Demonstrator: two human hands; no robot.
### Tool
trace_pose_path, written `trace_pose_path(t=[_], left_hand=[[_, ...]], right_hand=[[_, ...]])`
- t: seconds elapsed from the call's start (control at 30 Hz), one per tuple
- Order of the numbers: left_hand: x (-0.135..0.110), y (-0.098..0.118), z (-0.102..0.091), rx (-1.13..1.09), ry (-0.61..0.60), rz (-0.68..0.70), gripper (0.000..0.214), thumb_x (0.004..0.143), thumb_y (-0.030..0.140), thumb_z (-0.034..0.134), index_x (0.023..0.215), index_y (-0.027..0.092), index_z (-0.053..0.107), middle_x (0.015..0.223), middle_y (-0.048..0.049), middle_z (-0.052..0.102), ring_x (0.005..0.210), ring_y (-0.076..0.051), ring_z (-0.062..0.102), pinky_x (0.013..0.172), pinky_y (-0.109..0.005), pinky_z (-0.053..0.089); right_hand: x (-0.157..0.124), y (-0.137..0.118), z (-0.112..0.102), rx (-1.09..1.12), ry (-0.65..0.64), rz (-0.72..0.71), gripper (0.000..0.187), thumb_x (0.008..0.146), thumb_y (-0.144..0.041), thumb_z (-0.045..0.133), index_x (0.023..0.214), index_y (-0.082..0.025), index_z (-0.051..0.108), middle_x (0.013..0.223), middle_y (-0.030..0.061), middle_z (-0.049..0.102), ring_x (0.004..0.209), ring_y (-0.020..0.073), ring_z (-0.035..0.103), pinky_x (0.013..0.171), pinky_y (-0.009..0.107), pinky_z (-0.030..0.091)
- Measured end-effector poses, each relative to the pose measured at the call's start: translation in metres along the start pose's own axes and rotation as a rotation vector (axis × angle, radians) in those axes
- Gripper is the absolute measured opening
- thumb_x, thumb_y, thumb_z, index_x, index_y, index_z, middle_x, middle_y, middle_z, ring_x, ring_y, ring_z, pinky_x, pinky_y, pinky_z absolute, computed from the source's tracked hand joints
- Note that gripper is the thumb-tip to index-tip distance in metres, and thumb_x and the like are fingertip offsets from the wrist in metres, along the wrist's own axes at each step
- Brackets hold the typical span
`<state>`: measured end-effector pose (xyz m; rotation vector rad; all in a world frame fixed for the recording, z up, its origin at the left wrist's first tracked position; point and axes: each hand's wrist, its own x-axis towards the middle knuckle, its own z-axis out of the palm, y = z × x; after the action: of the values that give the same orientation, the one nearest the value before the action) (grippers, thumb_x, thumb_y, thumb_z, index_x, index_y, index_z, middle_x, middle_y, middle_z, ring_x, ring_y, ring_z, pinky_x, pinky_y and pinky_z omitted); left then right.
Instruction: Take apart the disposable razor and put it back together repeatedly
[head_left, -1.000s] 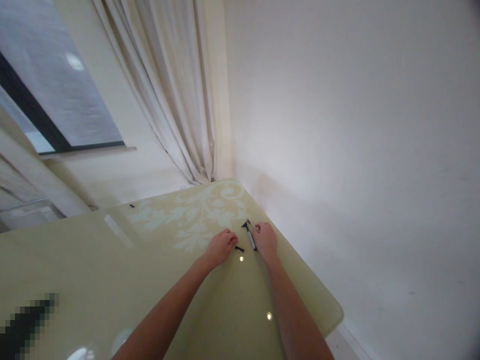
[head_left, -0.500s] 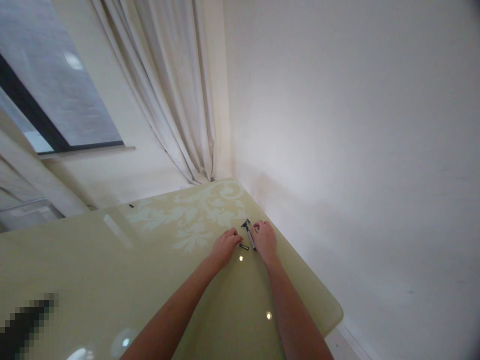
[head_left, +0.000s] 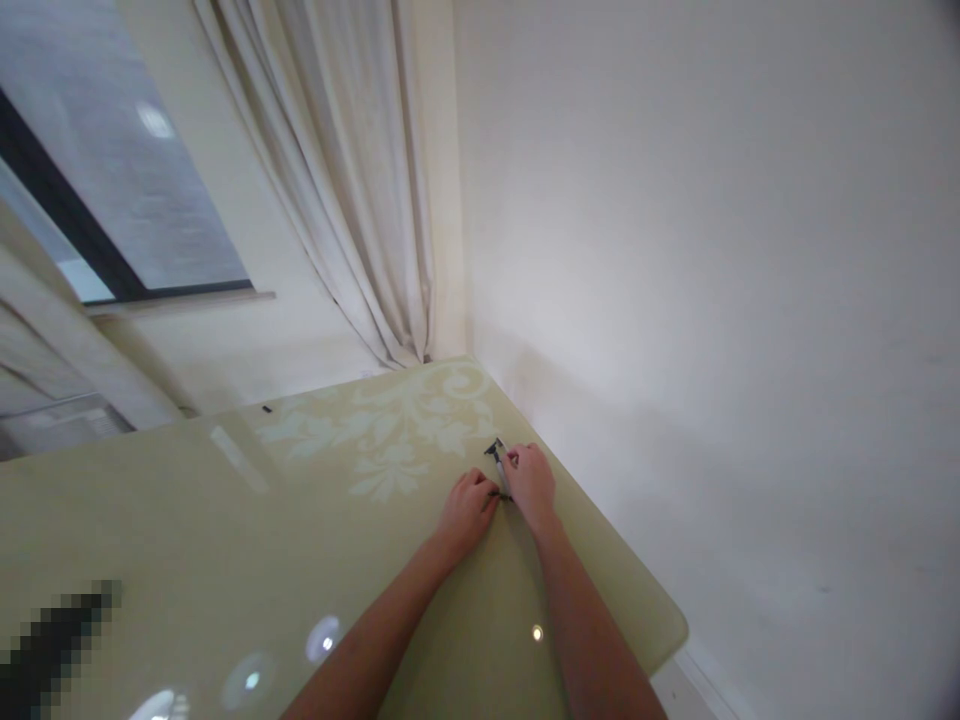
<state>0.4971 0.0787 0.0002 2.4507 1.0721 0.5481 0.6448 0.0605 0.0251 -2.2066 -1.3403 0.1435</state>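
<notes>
Both my hands meet near the far right corner of a glossy pale green table [head_left: 225,540]. My right hand [head_left: 532,482] is closed on a slim black and white tool [head_left: 495,452] with a T-shaped head, like a razor, lying low on the tabletop. My left hand [head_left: 466,510] is pinched on a small black piece [head_left: 498,494], which sits against the lower end of the tool right between the two hands. Most of the tool's handle is hidden by my right fingers.
A white wall [head_left: 712,300] runs close along the table's right edge. A cream curtain [head_left: 360,180] hangs in the corner beside a window [head_left: 97,150]. A tiny black bit [head_left: 265,408] lies far left on the table, and a pixelated dark patch [head_left: 52,640] sits bottom left.
My left hand picked up the small black piece from the table and moved right with it until it met the tool's end. The right hand stayed put on the tool.
</notes>
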Motion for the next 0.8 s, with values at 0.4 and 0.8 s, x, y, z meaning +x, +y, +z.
trace_pose_path(t=[0.4, 0.8], left_hand=[[-0.006, 0.003, -0.006, 0.092, 0.045, -0.108, 0.034, 0.097, 0.034, 0.059, 0.123, 0.015, 0.072, 0.118, -0.0153, 0.069, 0.114, -0.030, 0.063, 0.103, -0.041, 0.048], [-0.066, -0.064, -0.071, 0.167, 0.071, -0.294, 0.030, 0.087, 0.024, 0.064, 0.114, 0.020, 0.075, 0.109, -0.0104, 0.073, 0.108, -0.028, 0.068, 0.097, -0.038, 0.049]], right_hand=[[0.001, 0.001, 0.002, -0.010, 0.007, -0.024, 0.020, 0.101, -0.028, 0.060, 0.096, -0.018, 0.077, 0.103, 0.0111, 0.072, 0.094, 0.0226, 0.067, 0.077, 0.029, 0.042], [-0.003, 0.003, 0.011, -0.160, -0.003, -0.103, 0.015, 0.092, -0.027, 0.069, 0.080, -0.020, 0.074, 0.099, 0.0155, 0.070, 0.098, 0.0307, 0.066, 0.081, 0.036, 0.046]])
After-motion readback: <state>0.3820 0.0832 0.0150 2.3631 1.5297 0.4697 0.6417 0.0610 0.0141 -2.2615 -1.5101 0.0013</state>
